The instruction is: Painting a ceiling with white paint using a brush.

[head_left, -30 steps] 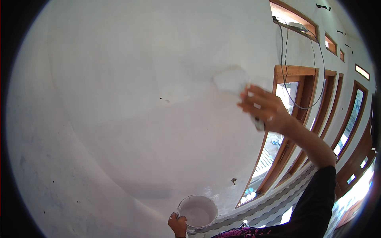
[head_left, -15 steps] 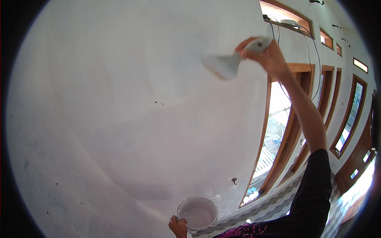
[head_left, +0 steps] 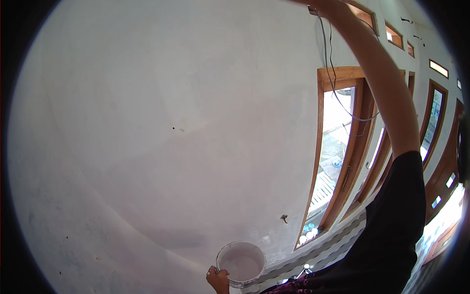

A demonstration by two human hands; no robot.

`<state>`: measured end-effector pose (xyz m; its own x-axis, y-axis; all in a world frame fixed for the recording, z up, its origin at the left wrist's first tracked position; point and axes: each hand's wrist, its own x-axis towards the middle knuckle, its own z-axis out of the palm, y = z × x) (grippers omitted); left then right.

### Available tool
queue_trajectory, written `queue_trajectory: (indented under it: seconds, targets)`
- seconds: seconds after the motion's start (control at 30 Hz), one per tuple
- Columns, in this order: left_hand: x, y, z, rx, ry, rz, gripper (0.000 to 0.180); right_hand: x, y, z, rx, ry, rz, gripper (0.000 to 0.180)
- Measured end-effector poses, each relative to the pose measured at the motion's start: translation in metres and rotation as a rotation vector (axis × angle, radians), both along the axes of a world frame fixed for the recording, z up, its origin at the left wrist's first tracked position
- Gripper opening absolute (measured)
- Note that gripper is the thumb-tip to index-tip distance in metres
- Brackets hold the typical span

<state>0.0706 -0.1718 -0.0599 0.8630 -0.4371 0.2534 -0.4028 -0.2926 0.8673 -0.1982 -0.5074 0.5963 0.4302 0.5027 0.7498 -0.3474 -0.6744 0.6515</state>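
My left hand is closed on the rim of a round paint bucket at the bottom middle. Pale, whitish paint lies inside the bucket, and its outer rim is smeared. My right arm reaches high along the right side, and only part of my right hand shows at the top edge. Its fingers are cut off by the frame, so what they hold is out of sight. In front of me spreads a white wall, with a slightly darker, pinkish area in its lower part.
A wooden-framed window stands right of the wall, with loose cables hanging over it. A small fitting sticks out of the wall low down. More wooden-framed openings line the right side, above a grey patterned floor.
My right hand has gone up and out past the top edge, taking the wide paintbrush it held out of view. My left hand stays on the bucket. The view has shifted slightly.
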Motion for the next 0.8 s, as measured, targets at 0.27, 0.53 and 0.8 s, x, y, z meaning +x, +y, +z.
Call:
queue_trajectory:
  seconds: [0.27, 0.53, 0.8]
  targets:
    - [-0.005, 0.0, 0.015, 0.026, -0.033, -0.023, 0.032, -0.01, -0.043, -0.207, 0.08, 0.12, -0.027, 0.036]
    - [-0.013, -0.003, 0.036, 0.041, 0.003, -0.014, 0.031, -0.012, 0.028, -0.233, 0.461, 0.487, -0.028, 0.024]
    - [-0.02, -0.001, 0.034, -0.002, 0.021, 0.0, 0.033, 0.022, 0.023, -0.079, 0.688, 0.429, -0.114, 0.016]
